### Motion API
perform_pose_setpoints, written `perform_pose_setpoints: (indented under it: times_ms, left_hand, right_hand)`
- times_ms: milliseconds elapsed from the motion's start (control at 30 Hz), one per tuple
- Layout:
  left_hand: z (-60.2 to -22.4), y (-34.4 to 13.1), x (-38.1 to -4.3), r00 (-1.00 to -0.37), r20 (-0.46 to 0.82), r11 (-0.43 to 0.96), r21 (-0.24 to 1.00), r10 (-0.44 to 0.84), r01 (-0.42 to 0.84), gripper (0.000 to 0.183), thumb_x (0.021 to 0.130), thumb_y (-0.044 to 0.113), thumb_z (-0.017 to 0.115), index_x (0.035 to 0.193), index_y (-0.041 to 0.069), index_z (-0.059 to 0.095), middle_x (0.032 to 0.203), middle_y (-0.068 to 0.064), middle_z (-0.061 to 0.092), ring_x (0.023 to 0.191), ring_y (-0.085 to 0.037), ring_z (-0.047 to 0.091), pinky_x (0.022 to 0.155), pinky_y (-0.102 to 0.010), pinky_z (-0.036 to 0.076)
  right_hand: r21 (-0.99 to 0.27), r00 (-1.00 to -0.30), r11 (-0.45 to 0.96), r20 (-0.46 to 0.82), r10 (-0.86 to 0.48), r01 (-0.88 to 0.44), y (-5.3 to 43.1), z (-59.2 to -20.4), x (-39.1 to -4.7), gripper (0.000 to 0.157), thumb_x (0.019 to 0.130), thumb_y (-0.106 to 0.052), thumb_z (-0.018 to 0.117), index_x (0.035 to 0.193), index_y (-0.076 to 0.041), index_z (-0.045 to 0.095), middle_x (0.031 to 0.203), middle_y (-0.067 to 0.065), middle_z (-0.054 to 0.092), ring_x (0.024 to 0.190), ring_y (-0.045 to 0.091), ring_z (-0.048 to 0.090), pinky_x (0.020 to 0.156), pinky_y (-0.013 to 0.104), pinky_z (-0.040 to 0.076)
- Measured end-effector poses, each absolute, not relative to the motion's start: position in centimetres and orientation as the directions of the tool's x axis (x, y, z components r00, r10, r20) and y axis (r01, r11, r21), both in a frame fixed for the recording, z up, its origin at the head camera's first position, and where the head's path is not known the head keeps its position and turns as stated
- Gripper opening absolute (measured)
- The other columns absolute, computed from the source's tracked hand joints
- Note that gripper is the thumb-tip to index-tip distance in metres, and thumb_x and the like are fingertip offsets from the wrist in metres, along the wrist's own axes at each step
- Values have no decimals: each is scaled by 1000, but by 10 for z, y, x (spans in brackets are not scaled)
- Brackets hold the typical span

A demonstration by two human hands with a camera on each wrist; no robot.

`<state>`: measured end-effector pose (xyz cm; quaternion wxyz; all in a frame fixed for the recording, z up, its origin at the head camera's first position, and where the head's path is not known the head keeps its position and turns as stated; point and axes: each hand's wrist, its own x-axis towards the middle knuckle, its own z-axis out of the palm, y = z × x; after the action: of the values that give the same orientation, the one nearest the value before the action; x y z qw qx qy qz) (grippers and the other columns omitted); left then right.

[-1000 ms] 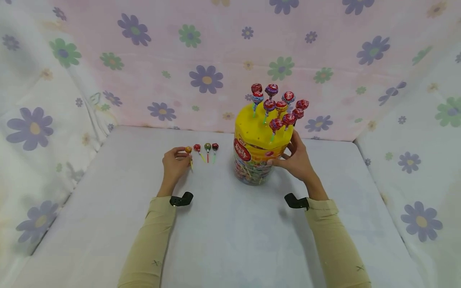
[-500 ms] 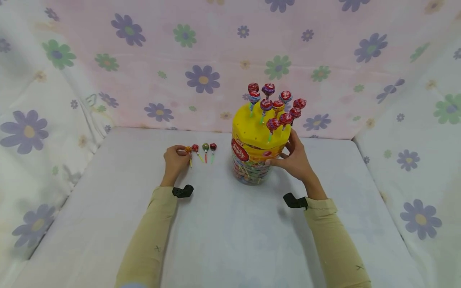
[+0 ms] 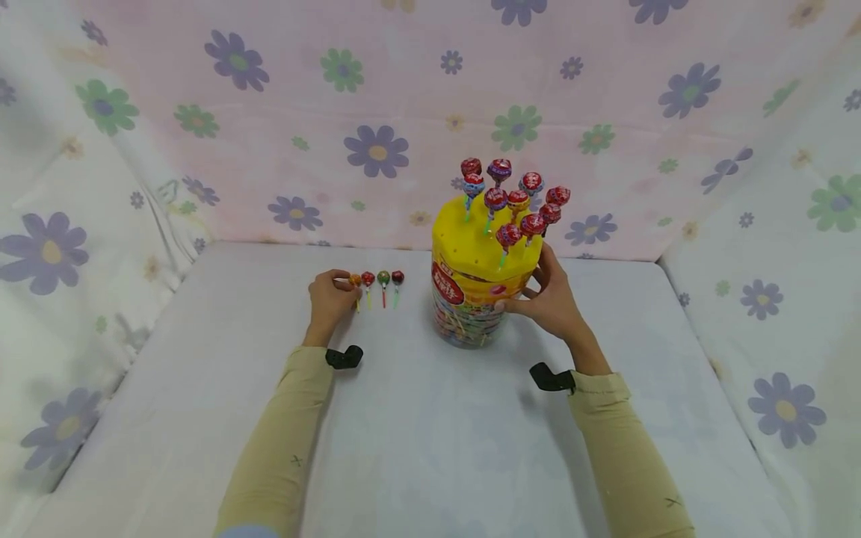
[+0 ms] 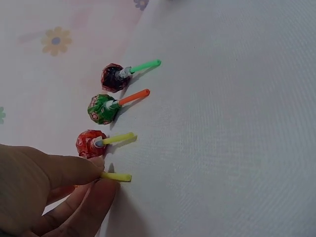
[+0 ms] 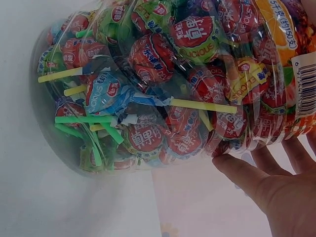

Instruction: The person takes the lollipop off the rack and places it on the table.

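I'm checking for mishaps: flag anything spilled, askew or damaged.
Nothing stands out: four lollipops form a tidy row, one held by the left grip, and the jar in the right grip shows no visible spill or damage.

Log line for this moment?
left hand: pinches orange lollipop; right hand: grips candy jar; beside left hand: three other lollipops

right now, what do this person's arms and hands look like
The left sleeve and right sleeve are tan, each with a small dark x-shaped mark; a black, bent device sits by each cuff. The left hand and right hand are bare.
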<state>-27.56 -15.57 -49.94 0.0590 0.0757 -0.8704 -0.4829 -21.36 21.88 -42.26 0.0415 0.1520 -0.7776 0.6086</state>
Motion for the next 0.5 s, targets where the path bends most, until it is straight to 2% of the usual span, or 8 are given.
perform_pose_setpoints:
  times_ms: [133, 233, 333, 400, 500]
  left_hand:
    - [-500, -155, -275, -982, 20, 527, 846, -187, -83, 39, 85, 1, 76, 122, -8, 66, 101, -28, 73, 91, -37, 71, 58, -11, 45]
    - [-500, -156, -275, -983, 19, 529, 844, -184, -82, 41, 85, 2, 76, 123, -8, 65, 102, -27, 73, 92, -37, 71, 61, -16, 50]
    - [-497, -157, -275, -985, 18, 562, 823, -173, -83, 42, 86, 4, 76, 125, -8, 64, 102, -27, 73, 96, -38, 70, 73, -31, 57]
    - [-492, -158, -274, -988, 13, 603, 793, -155, -84, 42, 87, 6, 75, 125, -9, 63, 103, -28, 73, 100, -40, 68, 83, -41, 56]
    - [-480, -157, -272, -993, 28, 661, 748, -114, -55, 40, 88, 6, 73, 125, -9, 64, 104, -28, 73, 102, -43, 67, 88, -50, 56]
  right_hand:
    - [-933, -950, 213, 252, -186, -290, 220, -423, -213, 101, 78, 6, 83, 158, -21, 28, 155, 8, 41, 143, 34, 43, 105, 59, 47]
    - [-932, -949, 212, 255, -187, -292, 220, -423, -214, 101, 78, 6, 83, 158, -22, 28, 155, 8, 42, 143, 34, 43, 105, 59, 48]
    - [-933, -947, 209, 256, -193, -294, 220, -423, -214, 101, 78, 6, 83, 158, -22, 28, 154, 8, 42, 142, 34, 43, 106, 59, 47]
    - [-933, -947, 209, 255, -195, -294, 220, -423, -214, 101, 78, 6, 83, 158, -21, 28, 154, 8, 42, 142, 35, 43, 106, 59, 47]
    - [-936, -951, 212, 245, -188, -283, 220, -423, -214, 101, 79, 5, 83, 159, -22, 28, 155, 8, 41, 143, 34, 43, 106, 59, 47]
